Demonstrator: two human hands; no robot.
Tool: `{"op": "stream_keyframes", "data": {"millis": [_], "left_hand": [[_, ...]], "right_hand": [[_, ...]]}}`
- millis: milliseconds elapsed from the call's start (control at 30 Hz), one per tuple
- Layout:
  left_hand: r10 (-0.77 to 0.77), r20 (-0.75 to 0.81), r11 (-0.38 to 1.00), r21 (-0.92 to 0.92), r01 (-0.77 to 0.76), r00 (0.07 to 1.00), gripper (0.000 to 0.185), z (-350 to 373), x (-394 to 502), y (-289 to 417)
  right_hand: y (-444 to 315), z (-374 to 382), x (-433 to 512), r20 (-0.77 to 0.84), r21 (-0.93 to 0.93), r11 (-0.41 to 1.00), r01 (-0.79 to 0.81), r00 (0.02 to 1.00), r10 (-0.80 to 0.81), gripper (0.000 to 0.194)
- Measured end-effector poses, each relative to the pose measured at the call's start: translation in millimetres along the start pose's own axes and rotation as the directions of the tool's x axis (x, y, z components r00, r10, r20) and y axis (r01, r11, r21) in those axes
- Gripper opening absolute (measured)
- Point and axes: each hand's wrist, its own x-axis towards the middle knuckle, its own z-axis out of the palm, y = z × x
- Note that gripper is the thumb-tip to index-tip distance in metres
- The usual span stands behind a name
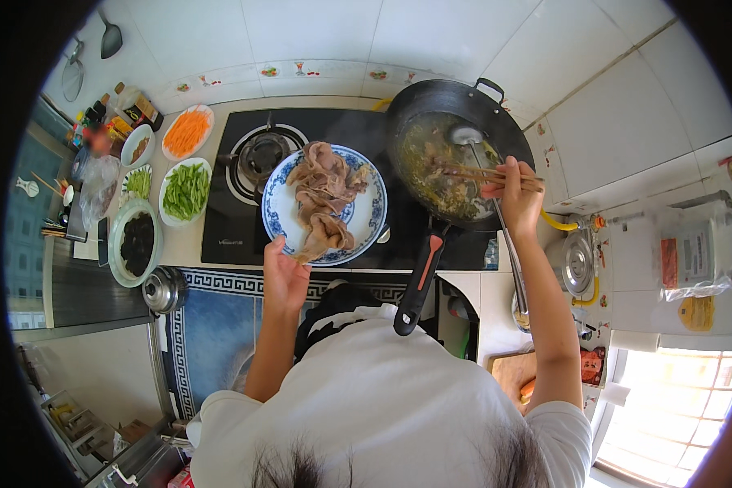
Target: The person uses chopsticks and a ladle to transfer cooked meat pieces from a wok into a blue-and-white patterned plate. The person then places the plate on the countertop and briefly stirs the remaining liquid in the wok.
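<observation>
My left hand (pixel 285 274) grips the near-left rim of a blue-and-white plate (pixel 280 216), which is held over the gas hob (pixel 235 241). Folded slices of cooked meat (pixel 326 201) lie across the plate. In my right hand (pixel 517 198) is a pair of wooden chopsticks (pixel 473 172), their tips down in a black wok (pixel 415 100). Murky broth (pixel 427 137) with green and brown bits fills the bottom of the wok. A metal ladle (pixel 466 135) rests in it, its long handle passing under my right hand and forearm. The wok's handle (pixel 419 287) points towards me.
Shredded carrot (pixel 186 132), sliced green vegetable (pixel 186 190) and a bowl of dark food (pixel 138 244) stand left of the hob. Sauce bottles (pixel 137 105) are behind them. A bare burner (pixel 265 155) lies beyond the plate. At right are a lidded pot (pixel 576 262) and a cutting board (pixel 512 372).
</observation>
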Motion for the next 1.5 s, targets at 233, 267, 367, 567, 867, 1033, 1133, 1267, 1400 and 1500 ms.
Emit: {"op": "stream_keyframes", "data": {"millis": [233,267,367,567,867,1033,1133,1267,1400,1500], "left_hand": [[0.003,-0.014,1.000,-0.005,-0.003,1.000,0.040,2,-1,1],[0.003,-0.015,1.000,-0.003,-0.003,1.000,0.039,3,-1,1],[-0.001,-0.001,1.000,0.006,0.001,1.000,0.040,4,-1,1],[0.008,0.023,1.000,0.003,-0.008,1.000,0.039,4,4,-1],[-0.033,0.036,0.999,-0.007,0.034,0.999,0.043,8,3,-2],[-0.031,0.085,0.999,-0.022,0.033,0.996,0.042,12,8,-4],[-0.048,0.086,0.999,-0.021,0.050,0.995,0.042,12,8,-5],[-0.076,0.057,0.997,-0.021,0.077,0.996,0.044,9,13,-8],[-0.098,0.062,0.995,-0.013,0.099,0.993,0.045,9,16,-13],[-0.107,0.063,0.994,-0.033,0.109,0.992,0.045,10,15,-12]], "right_hand": [[-13,-17,-16,0.036,-0.184,0.955,0.233,0.972,-0.230,0.031],[-18,-19,-18,0.030,-0.193,0.940,0.280,0.960,-0.279,0.030],[-38,-22,-21,-0.017,-0.157,0.901,0.404,0.911,-0.412,0.025],[-16,-17,-23,0.156,-0.278,0.855,0.438,0.899,-0.410,0.022],[-1,-11,-28,0.225,-0.327,0.797,0.508,0.861,-0.457,0.014],[-8,-11,-30,0.201,-0.343,0.824,0.451,0.892,-0.405,0.015],[-33,-8,-50,0.070,-0.156,0.893,0.421,0.907,-0.416,0.017],[-81,1,-67,0.261,-0.024,0.774,0.632,0.752,-0.606,0.021],[-104,13,-73,0.500,-0.012,0.925,0.379,0.804,-0.322,0.033],[-98,-4,-63,0.252,0.171,0.969,0.180,0.942,-0.220,0.034]]}}
